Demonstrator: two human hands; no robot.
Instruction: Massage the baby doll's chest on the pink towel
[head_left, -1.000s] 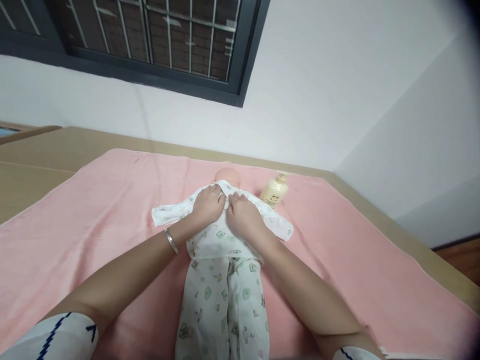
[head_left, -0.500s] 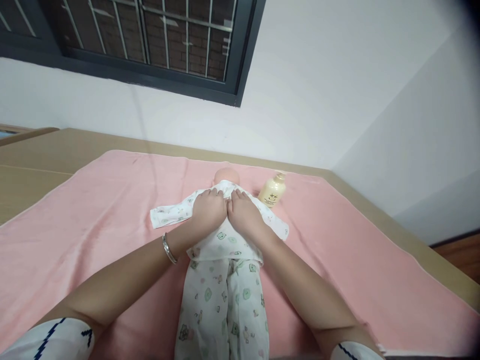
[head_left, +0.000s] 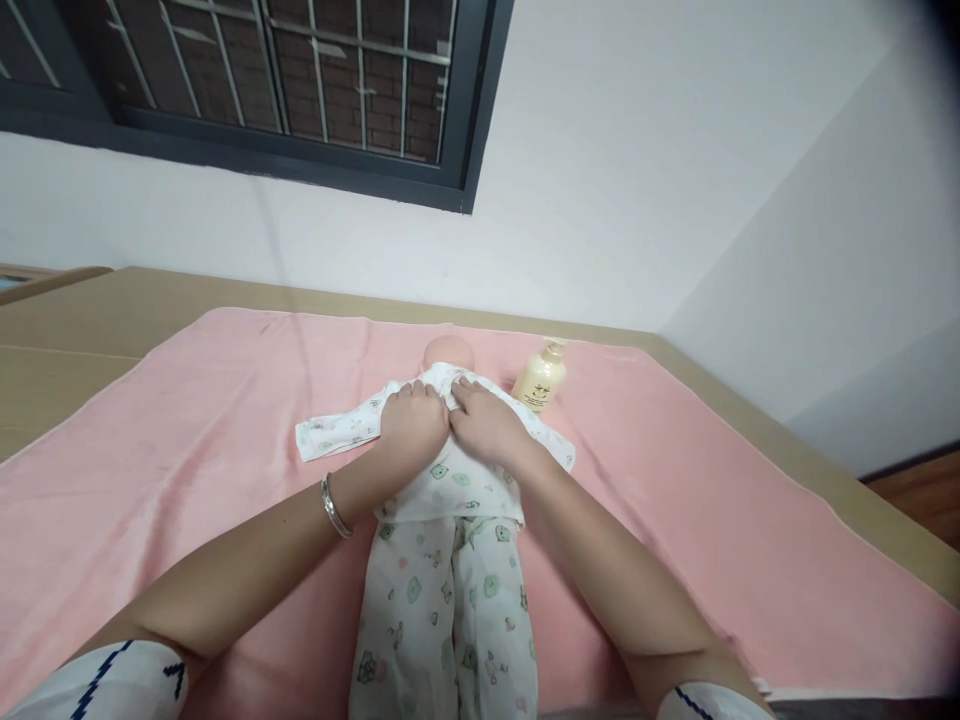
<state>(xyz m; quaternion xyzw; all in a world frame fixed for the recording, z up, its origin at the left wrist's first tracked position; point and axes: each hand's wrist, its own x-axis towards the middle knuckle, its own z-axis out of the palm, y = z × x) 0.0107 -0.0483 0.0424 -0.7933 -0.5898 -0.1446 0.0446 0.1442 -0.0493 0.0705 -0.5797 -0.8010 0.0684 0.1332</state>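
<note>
A baby doll in a white long-sleeved top (head_left: 469, 490) and matching trousers (head_left: 491, 610) with a small green and pink print lies stretched out, legs towards me. Its bald head (head_left: 448, 353) points to the wall, and the sleeves spread to both sides. Palm down, my left hand (head_left: 414, 425) rests on the left of the upper body, fingers lying forward on the fabric. My right hand (head_left: 487, 422) lies against the right side, fingers stretched towards the collar. The hands nearly meet at the middle. Fabric under the palms is hidden.
A pale yellow pump bottle (head_left: 540, 378) stands beyond the doll's right-hand sleeve. The doll lies on a pink cloth (head_left: 225, 420) over a wooden surface (head_left: 75, 320). Behind rise a white wall (head_left: 585, 200) and a dark-framed barred window (head_left: 337, 90).
The right hand's fingers have spread a little and reach nearer the collar. My left hand has hardly moved on the top. The view has shifted slightly.
</note>
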